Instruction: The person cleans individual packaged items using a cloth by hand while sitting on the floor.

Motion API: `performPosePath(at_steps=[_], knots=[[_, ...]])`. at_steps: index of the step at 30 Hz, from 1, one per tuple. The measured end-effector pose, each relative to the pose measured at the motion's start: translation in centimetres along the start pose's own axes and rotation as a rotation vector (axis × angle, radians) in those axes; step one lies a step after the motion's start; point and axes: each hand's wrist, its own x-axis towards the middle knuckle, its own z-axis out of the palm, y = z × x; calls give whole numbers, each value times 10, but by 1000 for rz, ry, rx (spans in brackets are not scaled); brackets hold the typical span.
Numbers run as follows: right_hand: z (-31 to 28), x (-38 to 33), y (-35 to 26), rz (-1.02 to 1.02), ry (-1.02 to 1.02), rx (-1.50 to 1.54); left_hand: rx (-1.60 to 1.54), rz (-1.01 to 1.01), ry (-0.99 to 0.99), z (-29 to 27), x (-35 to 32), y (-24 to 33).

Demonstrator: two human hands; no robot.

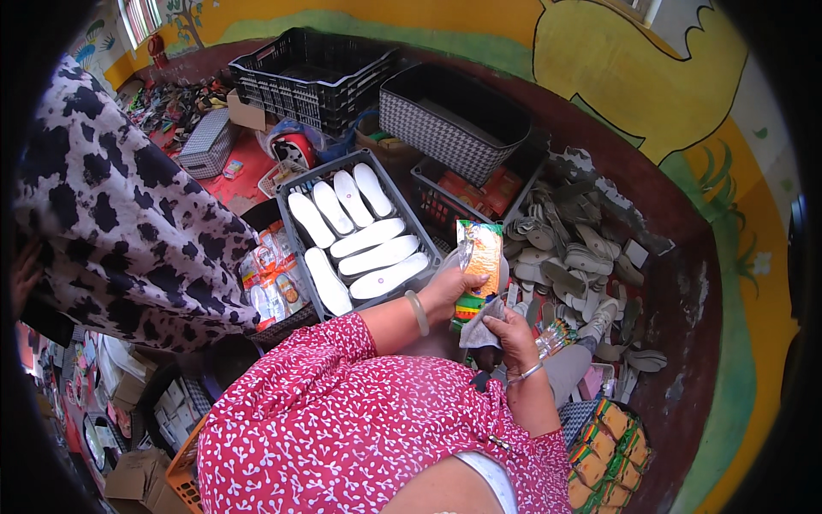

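My left hand point(447, 291), with a pale bangle at the wrist, grips a flat packet point(485, 257) in green, orange and yellow. Close beside it, my right hand point(517, 341) pinches a grey cloth-like piece point(483, 325) against the packet's lower end. What lies under the grey piece is hidden. Left of my hands is a dark crate point(408, 206) holding several white insoles point(373, 237), some lengthwise and some across. A bundle of thin colourful packets point(555, 337) sits just right of my right hand.
Grey and white shoe pieces point(591, 257) are heaped on the right. A basket of orange-green packets point(610, 454) stands at lower right. A houndstooth basket point(441, 128) and stacked black crates point(295, 92) stand at the back. A person in a cow-print garment point(128, 197) is at left.
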Motion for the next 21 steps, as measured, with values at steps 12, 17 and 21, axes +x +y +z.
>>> performPosePath(at_steps=[12, 17, 21], knots=[[5, 7, -3, -50, 57, -161, 31, 24, 22, -3, 3, 5], [7, 10, -7, -62, 67, -229, 42, 20, 6, -10, 9, 6], [11, 11, -19, -2, 26, -273, 45, 12, 3, -11, 10, 13]])
